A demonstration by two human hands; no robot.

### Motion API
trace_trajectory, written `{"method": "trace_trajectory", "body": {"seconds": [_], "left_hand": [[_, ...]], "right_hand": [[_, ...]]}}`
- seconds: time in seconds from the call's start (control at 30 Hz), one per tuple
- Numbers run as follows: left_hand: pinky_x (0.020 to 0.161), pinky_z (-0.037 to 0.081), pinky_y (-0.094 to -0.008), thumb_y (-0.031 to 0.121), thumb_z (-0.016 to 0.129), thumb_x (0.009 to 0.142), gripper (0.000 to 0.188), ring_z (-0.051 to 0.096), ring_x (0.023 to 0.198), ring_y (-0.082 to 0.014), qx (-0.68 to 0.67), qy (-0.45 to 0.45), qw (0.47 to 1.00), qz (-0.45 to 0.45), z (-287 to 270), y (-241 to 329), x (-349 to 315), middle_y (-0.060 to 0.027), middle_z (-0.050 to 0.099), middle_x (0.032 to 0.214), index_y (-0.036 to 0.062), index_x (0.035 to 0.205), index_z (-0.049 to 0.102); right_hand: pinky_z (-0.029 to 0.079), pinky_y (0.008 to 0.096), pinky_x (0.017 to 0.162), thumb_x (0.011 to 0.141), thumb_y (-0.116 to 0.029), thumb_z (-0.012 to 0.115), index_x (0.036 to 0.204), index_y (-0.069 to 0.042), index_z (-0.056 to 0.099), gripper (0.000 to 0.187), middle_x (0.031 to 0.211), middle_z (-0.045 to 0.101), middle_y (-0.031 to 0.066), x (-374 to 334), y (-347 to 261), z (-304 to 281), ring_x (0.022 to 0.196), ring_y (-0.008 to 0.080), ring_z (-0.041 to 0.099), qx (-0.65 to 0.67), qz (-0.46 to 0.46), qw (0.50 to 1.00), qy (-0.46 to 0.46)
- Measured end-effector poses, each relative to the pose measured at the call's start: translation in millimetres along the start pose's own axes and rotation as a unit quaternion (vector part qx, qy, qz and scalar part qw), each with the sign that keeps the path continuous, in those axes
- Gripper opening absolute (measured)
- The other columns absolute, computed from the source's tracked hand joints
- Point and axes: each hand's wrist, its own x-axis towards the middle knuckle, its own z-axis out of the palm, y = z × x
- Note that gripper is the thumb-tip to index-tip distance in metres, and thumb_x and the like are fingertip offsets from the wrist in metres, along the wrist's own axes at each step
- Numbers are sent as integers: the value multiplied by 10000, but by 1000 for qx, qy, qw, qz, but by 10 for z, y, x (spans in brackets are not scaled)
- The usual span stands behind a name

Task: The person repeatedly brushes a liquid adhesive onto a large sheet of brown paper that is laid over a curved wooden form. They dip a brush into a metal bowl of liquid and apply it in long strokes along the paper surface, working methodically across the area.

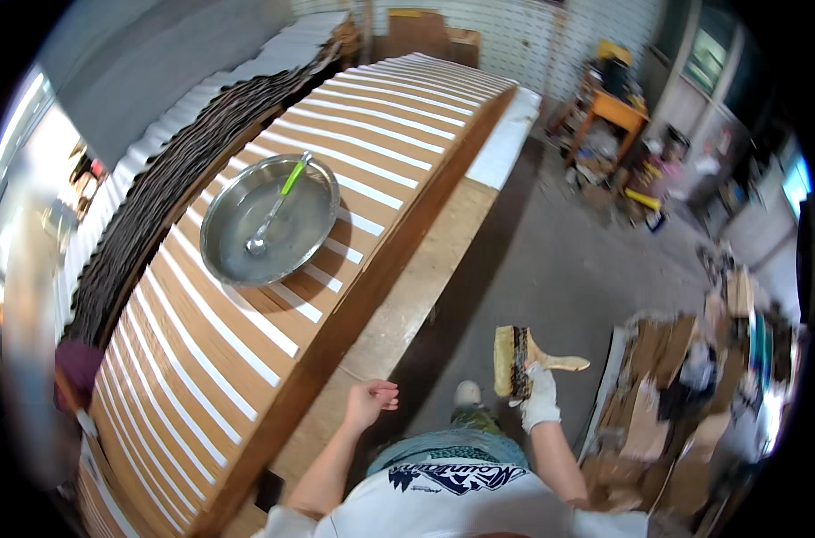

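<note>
My right hand (540,400), in a white glove, grips a wide paste brush (513,360) by its wooden handle. The brush's pale bristles point left, above the floor. My bare left hand (370,403) hangs beside the bench's near edge, fingers curled in and nothing visible in them. Ahead to the left, a metal basin (212,255) of cloudy grey liquid rests on a stack of brown sheets (273,342) with white stripes. A ladle (269,215) with a green grip leans inside the basin, its bowl in the liquid and its handle over the far rim.
A pale workbench ledge (425,269) runs along the stack's right side. Beyond the stack lies a long pile of dark corrugated sheets (147,206). Cardboard scraps (645,426) cover the floor at right. An orange wooden table (618,109) stands far right. A maroon sleeve (80,372) shows at left.
</note>
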Motion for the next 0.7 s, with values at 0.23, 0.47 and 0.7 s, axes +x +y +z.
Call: {"method": "trace_trajectory", "body": {"seconds": [0.23,0.47,0.7], "left_hand": [[647,560,-262,207,740,922,227,652,674,-110,126,107,986,29,618,610,497,-60,696,783,-4,852,693],[530,501,-236,175,640,983,200,607,594,-91,-62,362,924,107,-125,1017,666,-78,703,820,-7,1059,675],[470,473,-232,406,449,1059,419,581,581,-104,-199,616,741,177,-1643,1343,1041,-102,678,931,19,1189,543]], "right_hand": [[586,446,865,1022,-279,548,1334,-47,548,388,1205,653,89,1013,-913,190,1031,258,673,35,89,988,-119],[584,430,867,980,-514,570,1347,-124,566,536,1280,643,81,1810,-1613,1342,1042,234,676,53,133,975,-169],[612,449,815,982,-561,495,1350,-70,544,616,1164,681,161,2065,-1754,3352,917,308,702,-27,200,912,-358]]}}
